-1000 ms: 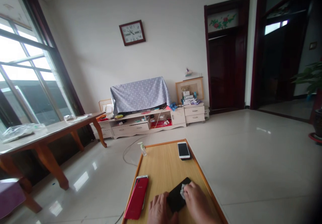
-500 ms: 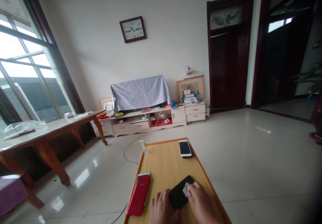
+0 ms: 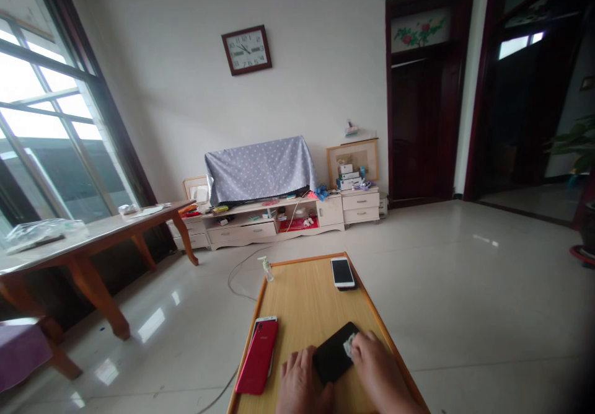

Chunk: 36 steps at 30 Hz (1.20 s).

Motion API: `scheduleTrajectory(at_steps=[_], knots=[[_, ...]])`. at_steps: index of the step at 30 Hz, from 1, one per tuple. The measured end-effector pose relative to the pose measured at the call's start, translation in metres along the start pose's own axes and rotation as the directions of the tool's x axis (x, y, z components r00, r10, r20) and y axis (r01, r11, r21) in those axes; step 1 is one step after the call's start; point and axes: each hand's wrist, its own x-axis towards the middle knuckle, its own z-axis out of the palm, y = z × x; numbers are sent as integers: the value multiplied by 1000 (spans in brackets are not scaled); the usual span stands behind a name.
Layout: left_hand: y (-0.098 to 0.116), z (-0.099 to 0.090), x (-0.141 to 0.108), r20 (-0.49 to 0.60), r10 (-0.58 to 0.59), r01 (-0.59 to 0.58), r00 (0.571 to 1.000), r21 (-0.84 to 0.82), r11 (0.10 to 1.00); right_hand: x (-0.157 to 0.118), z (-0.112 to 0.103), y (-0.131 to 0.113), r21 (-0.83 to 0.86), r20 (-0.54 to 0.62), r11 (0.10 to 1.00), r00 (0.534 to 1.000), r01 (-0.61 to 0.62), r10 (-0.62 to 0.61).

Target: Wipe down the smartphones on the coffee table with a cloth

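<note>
A black phone lies slanted on the wooden tabletop in front of me. My left hand grips its left end, with the thumb at the near edge. In my right hand is a small, crumpled, greyish-white cloth, pinched in closed fingers and pressed on the phone's right part. Left of my hands, a red phone rests on top of a white phone, which is mostly covered.
A small pump bottle stands at the far left corner. Another white phone lies far right, over a dark one. A raised orange rim edges the tabletop. Beyond are a low cabinet and a larger table on the left.
My right hand and the cloth have slid slightly to the right across the black phone. My left hand keeps its hold. The camera view has shifted a little.
</note>
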Motion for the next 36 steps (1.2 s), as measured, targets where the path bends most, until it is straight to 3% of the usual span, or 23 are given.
scheduleTrajectory(at_steps=[4, 11, 17, 19, 26, 31, 36], knots=[[1, -2, 0, 4, -11, 11, 1000, -3, 1000, 17, -4, 20, -44, -70, 996, 995, -74, 70], [-3, -2, 3, 25, -16, 16, 1000, 2, 1000, -16, 20, -25, -21, 81, 995, 992, 100, -98], [-3, 1, 2, -7, 0, 0, 1000, -4, 1000, 12, -6, 0, -132, -27, 991, 1000, -17, 14], [-3, 0, 2, -3, 1, -1, 1000, -5, 1000, 13, -8, -2, -147, -35, 989, 999, -14, 9], [-4, -2, 3, -14, 29, -29, 999, -44, 999, -21, 14, -52, -39, 159, 969, 959, 244, -235], [-6, 0, 3, -11, 20, -20, 1000, -23, 1000, -9, -8, -44, -110, 114, 978, 980, 177, -164], [-7, 1, 4, -28, 31, -32, 999, -36, 999, -14, -14, -51, -60, 194, 977, 962, 207, -192]])
